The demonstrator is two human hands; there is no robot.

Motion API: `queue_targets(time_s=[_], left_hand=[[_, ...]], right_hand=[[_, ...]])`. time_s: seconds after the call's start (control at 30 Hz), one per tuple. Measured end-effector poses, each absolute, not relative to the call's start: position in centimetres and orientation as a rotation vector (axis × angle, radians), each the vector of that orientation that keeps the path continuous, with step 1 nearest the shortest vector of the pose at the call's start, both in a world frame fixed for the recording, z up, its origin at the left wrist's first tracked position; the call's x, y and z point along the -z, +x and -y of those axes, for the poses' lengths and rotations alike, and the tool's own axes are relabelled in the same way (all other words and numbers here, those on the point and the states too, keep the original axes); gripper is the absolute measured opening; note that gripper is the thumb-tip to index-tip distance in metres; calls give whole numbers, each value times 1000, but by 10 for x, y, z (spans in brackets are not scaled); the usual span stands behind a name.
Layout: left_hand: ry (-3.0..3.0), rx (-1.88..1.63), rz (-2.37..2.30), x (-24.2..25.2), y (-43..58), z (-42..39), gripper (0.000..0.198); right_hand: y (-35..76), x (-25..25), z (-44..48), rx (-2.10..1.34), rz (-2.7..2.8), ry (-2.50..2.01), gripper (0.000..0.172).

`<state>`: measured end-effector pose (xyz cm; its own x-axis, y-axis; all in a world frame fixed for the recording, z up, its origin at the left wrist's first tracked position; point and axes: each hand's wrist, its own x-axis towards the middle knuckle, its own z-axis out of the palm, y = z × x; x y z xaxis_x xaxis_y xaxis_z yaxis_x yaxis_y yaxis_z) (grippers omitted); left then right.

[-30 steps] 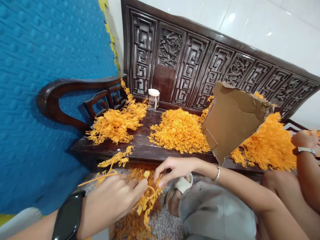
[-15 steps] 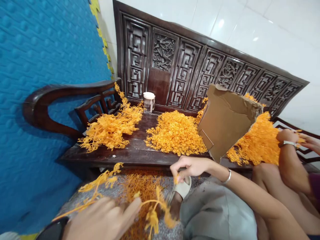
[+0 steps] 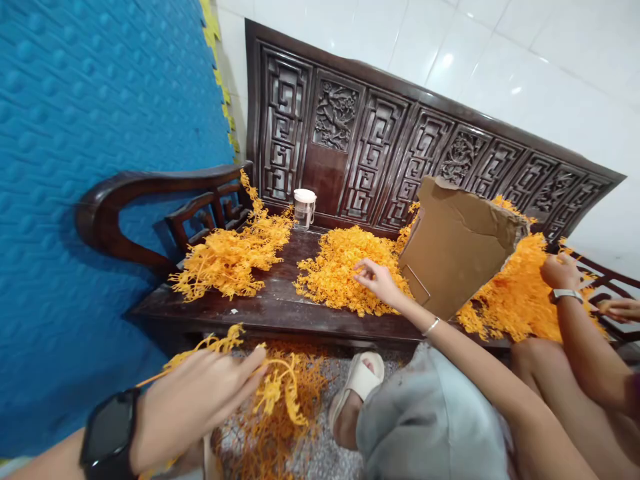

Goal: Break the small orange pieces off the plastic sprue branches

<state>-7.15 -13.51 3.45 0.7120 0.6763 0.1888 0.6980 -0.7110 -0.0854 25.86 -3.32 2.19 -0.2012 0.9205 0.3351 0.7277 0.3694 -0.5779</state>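
My left hand (image 3: 195,393), with a black smartwatch on its wrist, is closed around the stem of an orange sprig (image 3: 285,387) with frilly tufts. Parts of the sprig stick out on both sides of the hand, over the floor. Over the middle pile of small orange pieces (image 3: 345,253) hangs my right hand (image 3: 377,280), a silver bangle on its wrist. Its fingers are loosely bent and apart, and I see nothing between them. A looser heap of orange sprigs (image 3: 225,260) lies on the bench's left end.
On the dark carved wooden bench (image 3: 280,310) stand a lidded clear cup (image 3: 304,208) and a tilted cardboard piece (image 3: 455,247). Behind the cardboard is a large orange pile (image 3: 530,293), where another person's hands (image 3: 563,273) work. Orange scraps (image 3: 280,433) cover the floor below.
My right hand has risen from above the floor to the middle pile; the orange bit in its fingers no longer shows. My left hand, still gripping the sprig, has moved slightly up and left.
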Motion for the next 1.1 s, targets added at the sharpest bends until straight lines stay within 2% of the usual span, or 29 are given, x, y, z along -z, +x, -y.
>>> queue_targets(time_s=[0.1, 0.3, 0.5, 0.6, 0.7, 0.77, 0.83, 0.97, 1.1], left_hand=[[-2731, 24, 973, -49, -61, 123, 34], [-2675, 7, 1031, -64, -47, 114, 27], [-2689, -30, 1073, -67, -53, 113, 26], [-2672, -16, 1105, -63, -56, 109, 27], [-2621, 28, 1111, -58, -57, 104, 27], [-2603, 56, 1083, -56, -55, 102, 26], [-2588, 80, 1049, -54, -52, 102, 26], [-2537, 113, 899, -52, -48, 102, 29], [-2556, 107, 964, -53, -47, 99, 28]], right_hand=[[240, -16, 12, -250, 2079, -1431, 10], [220, -7, -14, 129, 2190, -1703, 29], [225, -10, -13, 100, 2170, -1706, 49], [219, -22, 1, -145, 2095, -1541, 40], [202, -39, 25, -765, 2111, -1319, 27], [188, -49, 43, -1215, 2184, -1150, 36], [176, -55, 57, -1486, 2252, -1015, 43], [161, -55, 69, -1721, 2220, -898, 38], [162, -48, 65, -1775, 2067, -898, 38]])
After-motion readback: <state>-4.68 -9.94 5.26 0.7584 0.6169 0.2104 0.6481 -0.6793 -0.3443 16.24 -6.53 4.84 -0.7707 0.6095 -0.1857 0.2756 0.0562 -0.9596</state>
